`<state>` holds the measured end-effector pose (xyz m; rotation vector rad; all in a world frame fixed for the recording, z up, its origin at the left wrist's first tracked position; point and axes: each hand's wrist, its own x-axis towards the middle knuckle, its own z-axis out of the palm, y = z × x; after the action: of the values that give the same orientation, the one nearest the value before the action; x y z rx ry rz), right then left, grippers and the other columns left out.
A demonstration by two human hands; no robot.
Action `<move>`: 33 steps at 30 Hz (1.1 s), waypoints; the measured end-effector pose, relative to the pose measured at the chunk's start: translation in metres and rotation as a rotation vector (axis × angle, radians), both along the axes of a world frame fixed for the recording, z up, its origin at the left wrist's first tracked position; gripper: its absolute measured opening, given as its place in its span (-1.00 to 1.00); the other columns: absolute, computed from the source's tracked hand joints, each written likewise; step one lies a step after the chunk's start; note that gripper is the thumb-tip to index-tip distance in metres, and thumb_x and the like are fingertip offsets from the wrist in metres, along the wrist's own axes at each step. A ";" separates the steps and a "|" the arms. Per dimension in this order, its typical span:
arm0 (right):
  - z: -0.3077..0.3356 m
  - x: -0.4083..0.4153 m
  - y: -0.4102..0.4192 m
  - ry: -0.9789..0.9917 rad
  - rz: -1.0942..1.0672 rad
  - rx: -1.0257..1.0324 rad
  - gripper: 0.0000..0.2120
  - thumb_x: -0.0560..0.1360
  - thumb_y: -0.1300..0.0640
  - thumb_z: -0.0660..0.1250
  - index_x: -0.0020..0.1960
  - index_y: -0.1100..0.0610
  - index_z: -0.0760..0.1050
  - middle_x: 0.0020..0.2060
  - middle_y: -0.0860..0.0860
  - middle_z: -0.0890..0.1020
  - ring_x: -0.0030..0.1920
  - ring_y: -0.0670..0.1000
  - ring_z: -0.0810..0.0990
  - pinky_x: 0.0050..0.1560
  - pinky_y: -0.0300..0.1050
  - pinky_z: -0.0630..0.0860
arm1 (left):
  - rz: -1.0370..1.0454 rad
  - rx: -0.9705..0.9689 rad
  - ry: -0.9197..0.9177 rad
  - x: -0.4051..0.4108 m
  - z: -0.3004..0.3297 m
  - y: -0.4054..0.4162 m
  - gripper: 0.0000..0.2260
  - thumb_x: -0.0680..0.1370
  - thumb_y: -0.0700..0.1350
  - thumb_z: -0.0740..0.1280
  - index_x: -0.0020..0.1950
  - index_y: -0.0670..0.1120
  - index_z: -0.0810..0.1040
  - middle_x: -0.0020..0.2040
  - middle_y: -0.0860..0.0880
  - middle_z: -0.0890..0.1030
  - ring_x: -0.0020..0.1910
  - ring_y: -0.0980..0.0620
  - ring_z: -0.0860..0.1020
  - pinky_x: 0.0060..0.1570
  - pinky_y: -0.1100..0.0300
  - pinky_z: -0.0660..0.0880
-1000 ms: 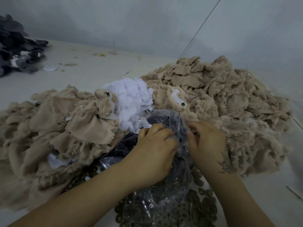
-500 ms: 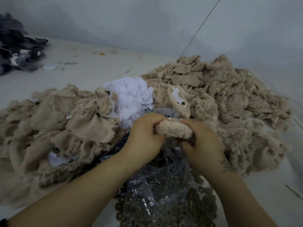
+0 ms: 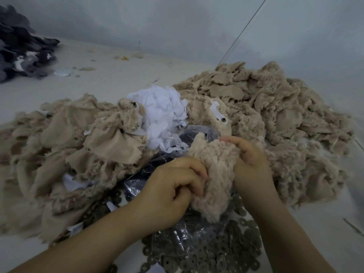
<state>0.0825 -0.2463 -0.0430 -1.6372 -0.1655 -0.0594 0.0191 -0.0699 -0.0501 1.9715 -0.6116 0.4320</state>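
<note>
A beige fluffy plush piece (image 3: pixel 214 174) hangs between my two hands above a clear plastic bag (image 3: pixel 189 235) of small dark parts. My left hand (image 3: pixel 171 194) pinches its lower left edge with curled fingers. My right hand (image 3: pixel 250 166) grips its upper right side, thumb on the fur. Around them lie two heaps of beige plush pieces, one heap on the left (image 3: pixel 65 146) and one heap on the right (image 3: pixel 275 115). Some pieces carry white tags with dark eyes (image 3: pixel 223 120).
A mound of white paper scraps (image 3: pixel 163 113) sits between the beige heaps. Several grey ring-shaped washers (image 3: pixel 232 253) are spread near the front under the bag. A dark grey fabric pile (image 3: pixel 19 48) lies far left. The pale table (image 3: pixel 98 75) meets a wall behind.
My hands left the bag's mouth and picked up a beige plush piece. It was bunched between both hands half a second ago and now hangs spread, lower and closer to me.
</note>
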 end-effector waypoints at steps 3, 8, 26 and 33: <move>0.004 0.002 0.007 0.243 0.007 0.217 -0.72 0.57 0.26 0.22 -0.14 0.12 0.69 -0.11 0.24 0.71 -0.12 0.18 0.67 -0.16 0.05 0.61 | 0.117 -0.234 0.128 -0.004 0.002 -0.002 -0.79 0.41 -0.37 0.26 -0.15 -0.12 0.61 -0.22 -0.02 0.63 -0.26 0.05 0.59 -0.26 0.24 0.51; 0.003 -0.007 0.015 0.337 0.267 0.359 -0.69 0.28 0.00 0.60 -0.23 0.12 0.52 -0.20 0.28 0.60 -0.18 0.26 0.60 -0.09 0.19 0.58 | 0.311 -0.345 0.370 0.007 0.001 0.002 -0.71 0.47 -0.09 0.49 0.05 0.14 0.44 -0.38 0.06 0.40 -0.42 0.09 0.39 -0.39 0.20 0.40; -0.012 -0.015 0.022 0.332 0.337 -0.009 -0.24 0.16 -0.02 0.67 0.30 -0.07 0.45 0.08 0.03 0.70 0.03 0.09 0.72 0.00 0.10 0.66 | 0.092 -0.763 0.510 0.011 0.010 0.007 -0.83 0.54 -0.34 0.37 0.00 -0.08 0.61 -0.09 -0.11 0.70 -0.12 -0.04 0.68 -0.19 0.18 0.60; -0.010 -0.006 0.020 0.415 0.126 0.073 -0.85 0.55 0.31 0.28 0.01 0.23 0.63 -0.32 0.13 0.70 -0.46 0.01 0.62 -0.52 -0.20 0.48 | 0.152 -1.003 0.529 0.013 0.019 0.017 -0.85 0.60 -0.34 0.25 0.07 -0.16 0.56 -0.08 -0.16 0.68 -0.08 -0.08 0.67 -0.16 0.13 0.61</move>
<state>0.0762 -0.2267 -0.0527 -1.5287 0.0518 0.3646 0.0316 -0.0529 -0.0308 1.0779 0.1146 0.2132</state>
